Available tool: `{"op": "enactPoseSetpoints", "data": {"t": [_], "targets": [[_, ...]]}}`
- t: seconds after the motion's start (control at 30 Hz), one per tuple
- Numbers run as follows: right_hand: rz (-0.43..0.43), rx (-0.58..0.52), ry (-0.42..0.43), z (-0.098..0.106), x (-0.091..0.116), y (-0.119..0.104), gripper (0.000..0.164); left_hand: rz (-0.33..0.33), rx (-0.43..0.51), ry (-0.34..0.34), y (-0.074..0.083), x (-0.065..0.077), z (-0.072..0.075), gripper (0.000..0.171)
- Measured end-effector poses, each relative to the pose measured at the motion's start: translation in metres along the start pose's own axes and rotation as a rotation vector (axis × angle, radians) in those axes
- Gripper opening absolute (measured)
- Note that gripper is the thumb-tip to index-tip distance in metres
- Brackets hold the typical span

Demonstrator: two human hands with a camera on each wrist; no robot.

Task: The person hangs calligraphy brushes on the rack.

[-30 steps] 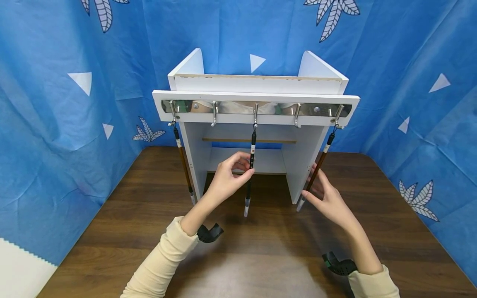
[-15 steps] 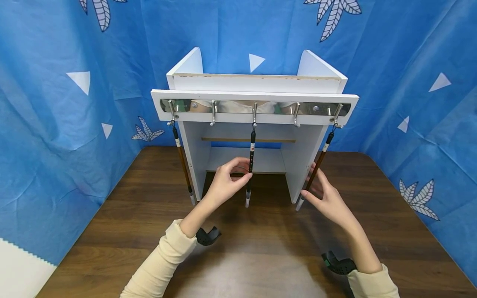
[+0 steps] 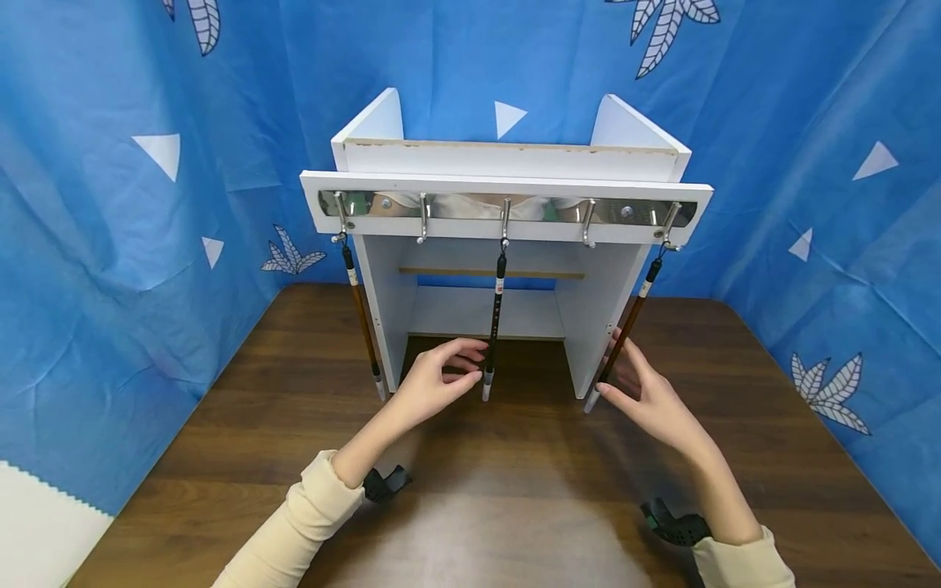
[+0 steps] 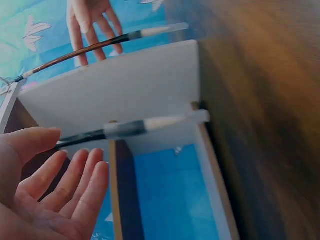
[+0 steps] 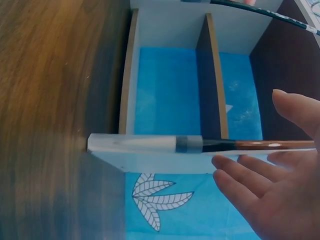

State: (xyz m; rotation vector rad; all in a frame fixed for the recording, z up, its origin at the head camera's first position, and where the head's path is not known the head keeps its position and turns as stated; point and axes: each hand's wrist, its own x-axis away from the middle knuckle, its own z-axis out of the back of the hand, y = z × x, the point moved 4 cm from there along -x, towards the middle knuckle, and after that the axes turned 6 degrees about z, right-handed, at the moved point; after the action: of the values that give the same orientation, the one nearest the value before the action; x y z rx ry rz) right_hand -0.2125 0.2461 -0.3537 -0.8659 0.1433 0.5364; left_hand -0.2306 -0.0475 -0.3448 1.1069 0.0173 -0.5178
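Three calligraphy brushes hang by their loops from a white hook rack (image 3: 459, 229). The black brush (image 3: 497, 306) hangs at the middle hook, its tip under a clear cap. Beside its lower end is my left hand (image 3: 430, 384), thumb and fingers spread apart with nothing gripped; in the left wrist view a gap shows between thumb and fingertips. A brown brush (image 3: 631, 321) slants down from the far-right hook. My right hand (image 3: 650, 402) surrounds its lower part loosely, thumb on one side and relaxed fingers on the other. Another brown brush (image 3: 361, 314) hangs at the far-left hook.
Behind the rack stands a white shelf unit (image 3: 507, 161) with open compartments, on a dark wooden table (image 3: 515, 523). Two hooks between the brushes carry nothing. A blue patterned cloth (image 3: 470, 65) surrounds the table at the back and sides.
My left hand has moved down along the black brush and off to its left, letting it go. The brush swung slightly. My right hand stays almost in place.
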Motion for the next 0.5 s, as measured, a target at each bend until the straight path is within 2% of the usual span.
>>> {"op": "enactPoseSetpoints", "data": {"t": [0.13,0.23,0.33,0.4,0.5], "targets": [[-0.04,0.049,-0.071,-0.002,0.011,0.007,0.078,0.029,-0.155,-0.061,-0.016,0.022,0.005,0.039],[-0.051,0.077,-0.116,0.0,0.019,0.013,0.077,0.04,-0.242,-0.143,-0.025,0.045,0.018,0.041],[-0.042,0.112,-0.136,0.009,0.027,0.02,0.075,0.07,-0.26,-0.253,-0.037,0.068,0.041,0.041],[-0.036,0.159,-0.139,0.018,0.032,0.026,0.074,0.084,-0.266,-0.299,-0.047,0.081,0.059,0.041],[-0.061,0.245,-0.156,0.033,0.04,0.033,0.075,0.088,-0.321,-0.279,-0.059,0.092,0.089,0.038]]}}
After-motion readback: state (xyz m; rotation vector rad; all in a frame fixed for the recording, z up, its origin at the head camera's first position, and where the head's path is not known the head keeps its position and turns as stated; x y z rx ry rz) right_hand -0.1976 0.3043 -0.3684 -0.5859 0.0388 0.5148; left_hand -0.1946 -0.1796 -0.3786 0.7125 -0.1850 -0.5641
